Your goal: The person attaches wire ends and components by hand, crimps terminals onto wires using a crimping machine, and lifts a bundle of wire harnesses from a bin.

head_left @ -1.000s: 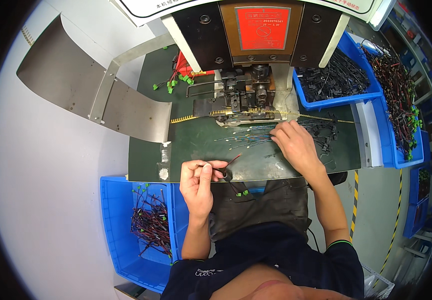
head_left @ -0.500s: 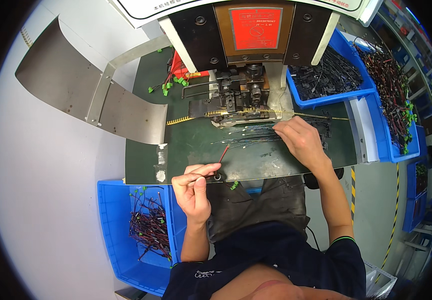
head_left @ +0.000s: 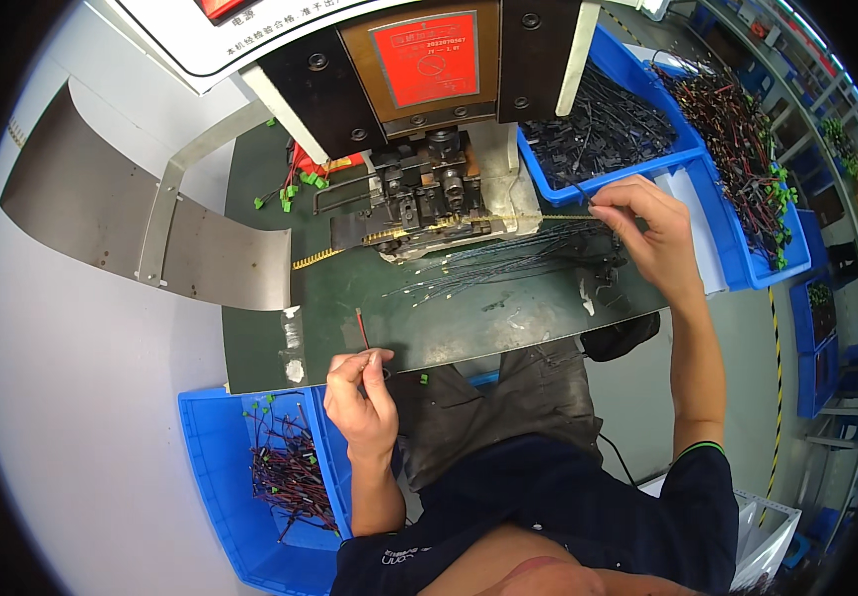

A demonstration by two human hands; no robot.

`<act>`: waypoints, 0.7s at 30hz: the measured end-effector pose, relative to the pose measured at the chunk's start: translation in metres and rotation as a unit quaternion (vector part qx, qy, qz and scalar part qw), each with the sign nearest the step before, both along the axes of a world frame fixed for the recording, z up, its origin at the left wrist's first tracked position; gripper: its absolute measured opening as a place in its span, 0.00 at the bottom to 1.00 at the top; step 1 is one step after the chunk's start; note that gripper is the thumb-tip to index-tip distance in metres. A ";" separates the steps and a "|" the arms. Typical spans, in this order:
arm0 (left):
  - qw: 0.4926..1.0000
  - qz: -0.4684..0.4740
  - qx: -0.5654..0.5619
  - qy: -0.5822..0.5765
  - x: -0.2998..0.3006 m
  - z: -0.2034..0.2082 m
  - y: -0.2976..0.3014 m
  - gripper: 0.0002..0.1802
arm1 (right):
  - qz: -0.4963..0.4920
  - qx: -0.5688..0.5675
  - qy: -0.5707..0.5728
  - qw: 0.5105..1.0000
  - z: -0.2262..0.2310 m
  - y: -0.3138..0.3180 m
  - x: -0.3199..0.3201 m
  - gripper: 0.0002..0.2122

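My left hand (head_left: pixel 361 407), near the table's front edge, is closed in a pinch on a red wire (head_left: pixel 361 326), whose bare end points up and away. A small green connector (head_left: pixel 425 378) shows beside this hand, below the table edge. My right hand (head_left: pixel 655 233) is raised at the right of the table, thumb and forefinger pinched on a thin black wire (head_left: pixel 581 192), of which only a short length shows by the fingertips. To its left, a loose bundle of dark wires (head_left: pixel 493 266) with pale tips lies on the green table (head_left: pixel 339 333).
A crimping press (head_left: pixel 439 189) stands at the back, fed by a yellow terminal strip (head_left: pixel 314 258) beside a curved metal guide (head_left: pixel 235 258). Blue bins hold black wires (head_left: pixel 603 134) and red-black leads (head_left: pixel 737 129) at right. Another blue bin (head_left: pixel 215 467) sits lower left.
My right hand has lifted off the wire bundle and moved right, toward the bin of black wires. My left hand still pinches the red wire. The whole view has shifted and turned slightly.
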State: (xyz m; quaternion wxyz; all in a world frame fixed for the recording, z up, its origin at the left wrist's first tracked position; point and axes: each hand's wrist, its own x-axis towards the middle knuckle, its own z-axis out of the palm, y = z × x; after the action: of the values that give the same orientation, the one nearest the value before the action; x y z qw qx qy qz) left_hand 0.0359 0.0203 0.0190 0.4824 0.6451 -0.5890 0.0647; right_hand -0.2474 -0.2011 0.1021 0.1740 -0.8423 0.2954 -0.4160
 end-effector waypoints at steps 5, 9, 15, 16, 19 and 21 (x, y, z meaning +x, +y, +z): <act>0.948 -0.057 0.054 0.308 -0.018 0.010 0.001 0.03 | 0.036 -0.100 0.003 0.994 0.031 0.007 0.005 0.03; 0.838 -0.166 0.007 0.520 -0.019 -0.001 -0.006 0.03 | 0.078 0.208 -0.038 0.974 0.030 0.040 0.012 0.03; 0.778 -0.194 0.003 0.598 -0.037 -0.011 -0.019 0.02 | 0.176 0.449 -0.124 0.867 -0.076 0.103 0.056 0.05; 0.775 -0.193 0.004 0.602 -0.039 -0.010 -0.020 0.02 | 0.187 0.451 -0.162 0.857 -0.093 0.113 0.068 0.06; 0.748 -0.196 -0.003 0.634 -0.038 -0.010 -0.014 0.03 | 0.204 0.441 -0.230 0.843 -0.104 0.130 0.097 0.10; 0.749 -0.191 -0.005 0.634 -0.037 -0.012 -0.013 0.03 | 0.215 0.430 -0.178 0.859 -0.108 0.131 0.103 0.11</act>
State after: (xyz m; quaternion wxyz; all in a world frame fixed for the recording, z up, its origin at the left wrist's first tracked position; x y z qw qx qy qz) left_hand -0.0006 0.0075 0.0074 0.7507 0.4095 -0.2580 -0.4496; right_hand -0.1449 -0.0699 -0.0060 0.6535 -0.6379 0.2206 -0.3425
